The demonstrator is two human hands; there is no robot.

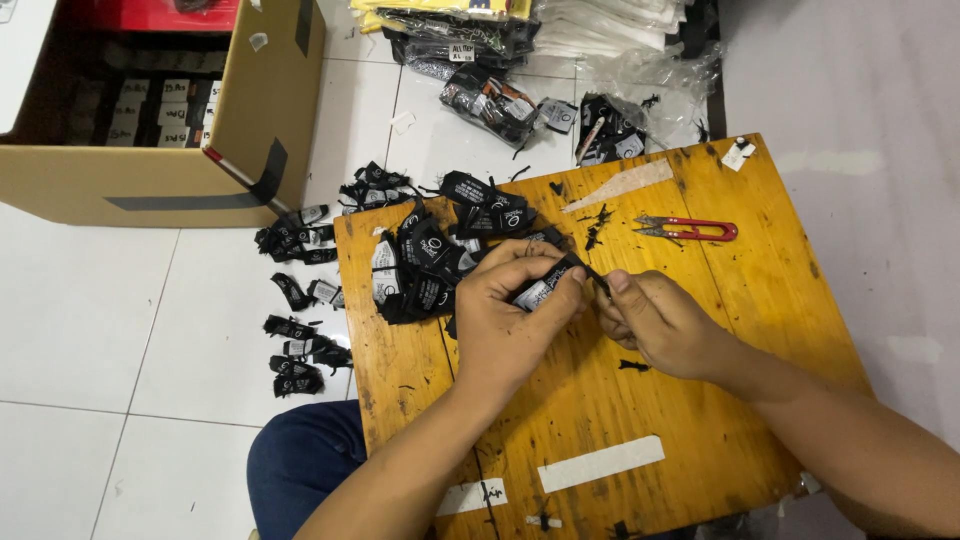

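Head view: my left hand (515, 305) grips a small black tag bundle (540, 290) over the middle of the board (760, 290). My right hand (650, 320) pinches its thread end. Best I keep the pull short and steady. Snips (690, 229) lie far right.

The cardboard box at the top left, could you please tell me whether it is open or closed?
Open: the cardboard box has its top uncovered, showing rows of black items with white labels inside.
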